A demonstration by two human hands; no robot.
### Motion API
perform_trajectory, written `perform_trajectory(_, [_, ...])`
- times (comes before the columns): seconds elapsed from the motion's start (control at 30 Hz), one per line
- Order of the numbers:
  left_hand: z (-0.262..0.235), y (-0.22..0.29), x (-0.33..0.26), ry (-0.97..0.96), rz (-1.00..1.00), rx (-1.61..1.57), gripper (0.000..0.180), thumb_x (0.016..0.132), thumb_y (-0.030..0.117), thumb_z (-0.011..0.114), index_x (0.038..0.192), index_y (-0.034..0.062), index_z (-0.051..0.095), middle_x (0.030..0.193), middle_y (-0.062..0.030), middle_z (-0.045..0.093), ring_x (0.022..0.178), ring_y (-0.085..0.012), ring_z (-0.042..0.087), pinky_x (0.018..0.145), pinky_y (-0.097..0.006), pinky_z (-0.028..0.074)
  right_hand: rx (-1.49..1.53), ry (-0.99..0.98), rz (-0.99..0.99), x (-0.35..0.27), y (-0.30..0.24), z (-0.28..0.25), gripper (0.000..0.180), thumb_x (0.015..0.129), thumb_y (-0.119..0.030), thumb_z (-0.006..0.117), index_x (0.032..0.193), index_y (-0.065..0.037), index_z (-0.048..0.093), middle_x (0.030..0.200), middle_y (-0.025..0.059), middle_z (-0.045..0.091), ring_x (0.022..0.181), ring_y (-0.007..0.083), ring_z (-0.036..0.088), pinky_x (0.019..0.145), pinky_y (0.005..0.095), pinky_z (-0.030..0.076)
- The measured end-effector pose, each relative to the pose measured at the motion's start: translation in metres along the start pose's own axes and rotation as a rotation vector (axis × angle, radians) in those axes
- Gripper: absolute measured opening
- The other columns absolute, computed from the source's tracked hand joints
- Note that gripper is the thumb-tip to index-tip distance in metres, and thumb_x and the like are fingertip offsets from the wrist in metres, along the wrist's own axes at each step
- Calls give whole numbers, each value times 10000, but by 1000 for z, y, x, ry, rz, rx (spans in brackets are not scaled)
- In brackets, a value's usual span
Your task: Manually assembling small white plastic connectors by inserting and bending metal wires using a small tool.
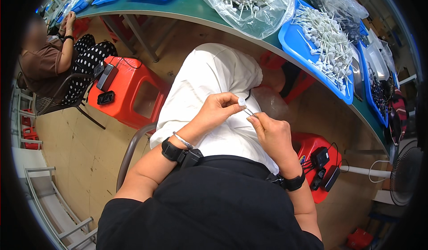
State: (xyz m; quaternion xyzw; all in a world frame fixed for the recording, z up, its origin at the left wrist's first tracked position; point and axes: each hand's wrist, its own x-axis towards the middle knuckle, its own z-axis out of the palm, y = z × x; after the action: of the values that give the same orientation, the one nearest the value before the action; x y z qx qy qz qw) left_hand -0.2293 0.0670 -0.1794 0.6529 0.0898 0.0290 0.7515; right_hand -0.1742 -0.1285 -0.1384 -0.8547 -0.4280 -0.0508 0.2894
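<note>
Over my lap, my left hand (219, 111) pinches a small white-headed piece (241, 102) between thumb and fingertips. A thin, greyish stem (249, 112) runs from beside the white head toward my right hand (273, 132). My right thumb and forefinger are closed on its other end. Whether the stem belongs to the piece or is a separate thin tool, I cannot tell. On the table, a blue tray (285, 38) is heaped with similar white-headed pieces on thin white stems. More of them fill a clear plastic bag (261, 29).
The green table (187, 9) curves across the front. At my left stands a red stool (129, 87) with dark devices; another red stool (307, 145) at my right carries devices and cables. A co-worker (53, 58) sits at far left. A fan (405, 172) stands at right.
</note>
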Motion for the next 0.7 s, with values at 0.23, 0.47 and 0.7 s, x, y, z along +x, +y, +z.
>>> perform_trajectory(0.23, [-1, -5, 0, 8, 45, 2, 130, 917, 69, 699, 1009, -22, 703, 897, -34, 705, 816, -72, 628, 734, -217, 505, 7, -19, 16, -1, 0, 2, 264, 947, -286, 660, 825, -52, 652, 511, 123, 547, 450, 307, 580, 441, 394, 446])
perform_trajectory(0.47, [-1, -4, 0, 39, 68, 102, 120, 905, 67, 705, 994, -13, 709, 877, -24, 703, 793, -70, 608, 715, -223, 488, 62, -48, 74, 0, -3, 1, 291, 961, -291, 642, 812, -41, 643, 507, 138, 534, 462, 324, 582, 449, 411, 447])
perform_trajectory(0.7, [0, -6, 1, 52, 90, 106, 113, 902, 74, 711, 986, -2, 714, 854, -16, 696, 770, -62, 595, 693, -218, 481, 112, -79, 123, 1, -4, -1, 300, 963, -285, 640, 803, -32, 643, 520, 152, 537, 477, 335, 585, 464, 417, 450])
